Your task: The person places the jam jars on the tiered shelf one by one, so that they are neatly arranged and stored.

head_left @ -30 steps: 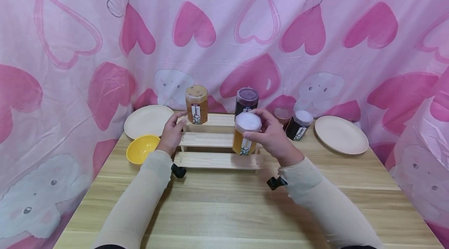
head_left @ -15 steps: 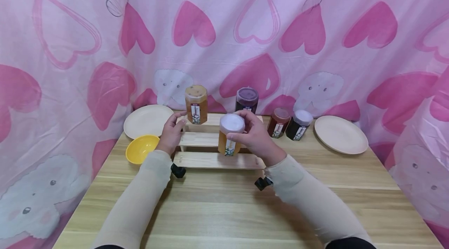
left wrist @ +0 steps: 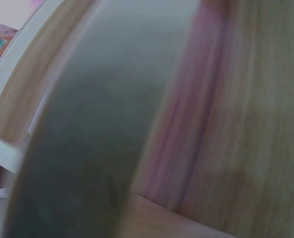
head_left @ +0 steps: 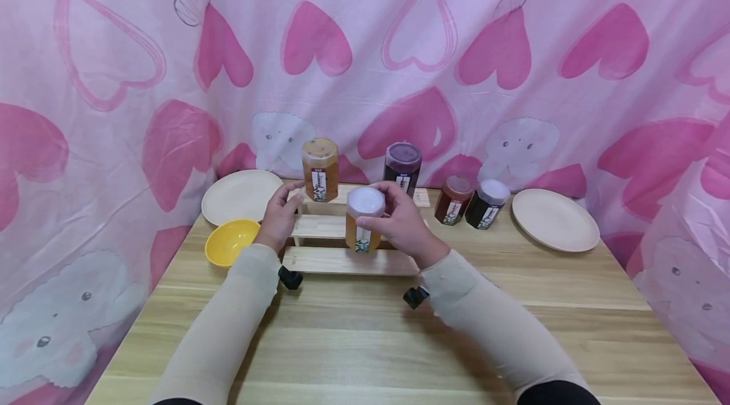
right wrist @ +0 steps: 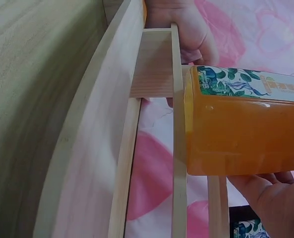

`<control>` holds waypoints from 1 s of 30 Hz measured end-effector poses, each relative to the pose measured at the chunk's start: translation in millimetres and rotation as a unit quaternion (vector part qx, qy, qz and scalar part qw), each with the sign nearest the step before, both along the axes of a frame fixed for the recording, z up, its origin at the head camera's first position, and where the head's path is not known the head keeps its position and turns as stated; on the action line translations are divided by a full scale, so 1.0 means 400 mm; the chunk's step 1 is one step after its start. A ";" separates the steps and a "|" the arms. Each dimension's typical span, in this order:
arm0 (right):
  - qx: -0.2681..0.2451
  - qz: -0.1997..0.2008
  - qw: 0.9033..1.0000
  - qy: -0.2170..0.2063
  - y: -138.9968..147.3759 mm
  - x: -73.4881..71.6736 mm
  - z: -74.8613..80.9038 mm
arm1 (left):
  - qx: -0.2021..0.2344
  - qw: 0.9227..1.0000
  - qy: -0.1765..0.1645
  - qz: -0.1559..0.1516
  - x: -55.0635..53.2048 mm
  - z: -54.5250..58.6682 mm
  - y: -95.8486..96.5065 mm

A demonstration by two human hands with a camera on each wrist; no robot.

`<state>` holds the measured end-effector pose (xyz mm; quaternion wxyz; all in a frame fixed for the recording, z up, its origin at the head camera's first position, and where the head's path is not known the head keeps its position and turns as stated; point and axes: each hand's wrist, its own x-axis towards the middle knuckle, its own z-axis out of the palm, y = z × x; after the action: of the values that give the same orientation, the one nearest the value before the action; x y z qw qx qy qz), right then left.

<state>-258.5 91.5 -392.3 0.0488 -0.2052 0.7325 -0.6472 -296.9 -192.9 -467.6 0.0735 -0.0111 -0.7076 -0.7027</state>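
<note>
The right hand (head_left: 403, 224) holds an orange jar (right wrist: 246, 131) over the wooden rack (head_left: 336, 260). The left hand (head_left: 277, 220) grips the rack's 9 o'clock end.

The place is a small curtained-off corner: pink cloth (head_left: 365, 85) printed with hearts hangs behind and beside a wood-grain worktop (head_left: 353, 335). Plates (head_left: 556, 220), a bowl (head_left: 230, 242), jars (head_left: 365, 202) and a rack (head_left: 342, 260) look domestic; whether it is a home cannot be told.

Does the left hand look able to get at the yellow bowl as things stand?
Probably yes: the yellow bowl sits close beside the left hand, with nothing visible between them, though the hand would likely have to leave the wooden rack.
</note>
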 end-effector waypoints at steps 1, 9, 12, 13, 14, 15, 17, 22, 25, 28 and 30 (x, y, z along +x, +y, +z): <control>0.003 0.000 1.000 0.001 -0.002 -0.001 0.000 | 0.000 1.000 0.001 0.002 0.000 0.000 0.000; 0.008 0.015 1.000 0.009 -0.013 -0.008 0.008 | 0.001 1.000 0.002 0.003 0.001 0.004 0.000; 0.017 0.015 1.000 0.017 -0.012 -0.010 0.007 | -0.003 1.000 -0.002 0.000 0.000 0.004 0.000; 0.019 0.015 0.999 0.020 -0.012 -0.009 0.006 | -0.004 1.000 -0.005 0.000 0.001 0.004 0.000; 0.022 0.017 0.999 0.022 -0.011 -0.010 0.004 | -0.005 1.000 -0.007 0.000 0.000 0.004 -0.001; 0.025 0.018 0.999 0.024 -0.011 -0.011 0.002 | -0.005 1.000 -0.011 0.000 0.000 0.004 -0.001; 0.026 0.023 0.999 0.027 -0.011 -0.011 0.000 | -0.002 1.000 -0.017 -0.003 -0.002 0.004 -0.001; 0.024 0.030 0.999 0.035 -0.009 -0.013 0.002 | 0.004 1.000 -0.029 -0.008 -0.008 0.008 -0.001; 0.022 0.034 0.999 0.031 -0.010 -0.013 0.002 | 0.005 0.999 -0.033 -0.006 -0.007 0.009 -0.001; 0.020 0.036 0.999 0.025 -0.011 -0.013 0.001 | 0.004 1.000 -0.027 -0.003 -0.003 0.008 -0.001; 0.020 0.035 0.999 0.023 -0.011 -0.011 0.000 | 0.007 1.000 -0.020 -0.003 -0.001 0.004 0.000</control>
<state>-263.0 87.3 -392.4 0.0582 -0.2444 0.7386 -0.6256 -297.4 -192.8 -465.8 0.0574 0.0009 -0.7042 -0.7076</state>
